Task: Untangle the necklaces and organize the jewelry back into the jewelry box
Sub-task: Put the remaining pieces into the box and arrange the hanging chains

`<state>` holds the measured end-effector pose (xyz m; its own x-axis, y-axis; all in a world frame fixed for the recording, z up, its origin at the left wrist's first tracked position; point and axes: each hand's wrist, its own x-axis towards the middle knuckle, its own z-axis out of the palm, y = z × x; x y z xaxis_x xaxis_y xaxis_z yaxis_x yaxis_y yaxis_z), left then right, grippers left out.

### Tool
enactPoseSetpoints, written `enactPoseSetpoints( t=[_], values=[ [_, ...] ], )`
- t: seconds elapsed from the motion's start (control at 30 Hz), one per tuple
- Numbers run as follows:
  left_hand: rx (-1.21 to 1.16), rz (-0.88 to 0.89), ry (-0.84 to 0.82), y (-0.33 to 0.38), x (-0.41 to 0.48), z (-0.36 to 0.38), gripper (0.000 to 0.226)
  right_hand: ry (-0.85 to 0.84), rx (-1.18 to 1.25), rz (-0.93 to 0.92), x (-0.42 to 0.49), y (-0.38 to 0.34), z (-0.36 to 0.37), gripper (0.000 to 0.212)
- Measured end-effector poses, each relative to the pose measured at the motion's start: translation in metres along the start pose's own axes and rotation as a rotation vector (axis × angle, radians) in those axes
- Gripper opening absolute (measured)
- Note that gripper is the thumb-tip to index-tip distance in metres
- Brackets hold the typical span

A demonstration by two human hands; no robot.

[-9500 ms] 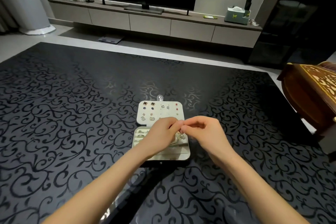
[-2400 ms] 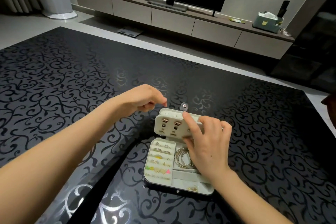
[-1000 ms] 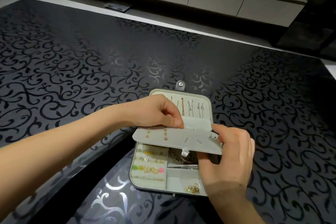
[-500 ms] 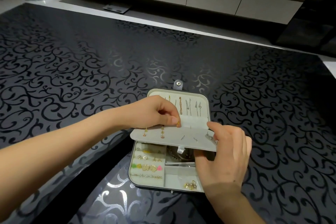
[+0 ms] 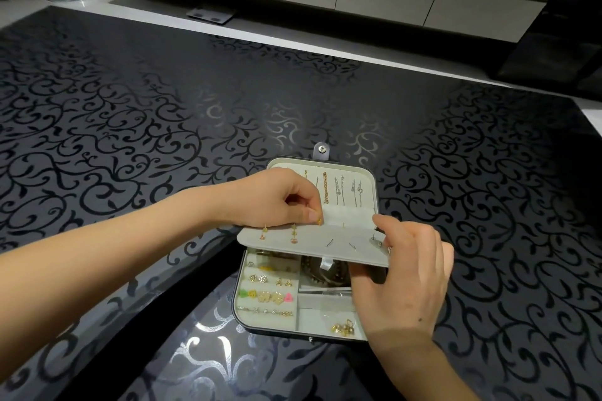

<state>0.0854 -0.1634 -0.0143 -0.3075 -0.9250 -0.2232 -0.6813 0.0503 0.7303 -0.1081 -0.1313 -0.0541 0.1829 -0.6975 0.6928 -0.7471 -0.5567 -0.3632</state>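
The box (image 5: 267,330) lies open on the table (image 5: 163,140). The right grip (image 5: 404,280) clamps the flap (image 5: 312,242) by its right edge; the flap looks thin and bendy, so it is best held by the edges. The left grip (image 5: 280,198) pinches a tiny stud (image 5: 319,221) at the far edge, probably slippery. Beyond, fine necklaces (image 5: 338,192) hang in the lid, likely to snag.

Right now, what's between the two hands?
The grey earring flap, in the head view: left hand pinches a gold stud on it, right hand holds its edge.
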Motion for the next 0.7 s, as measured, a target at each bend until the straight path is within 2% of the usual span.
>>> enactPoseSetpoints(
  t=[0.37, 0.7],
  values=[
    [0.185, 0.077, -0.073, 0.01, 0.003, -0.006, 0.028, 0.014, 0.0, 0.004, 0.0, -0.002, -0.001, 0.061],
    [0.011, -0.021, -0.092, 0.001, 0.003, -0.009, 0.011, 0.018, 0.006, -0.002, -0.002, -0.002, 0.001, 0.059]
  ],
)
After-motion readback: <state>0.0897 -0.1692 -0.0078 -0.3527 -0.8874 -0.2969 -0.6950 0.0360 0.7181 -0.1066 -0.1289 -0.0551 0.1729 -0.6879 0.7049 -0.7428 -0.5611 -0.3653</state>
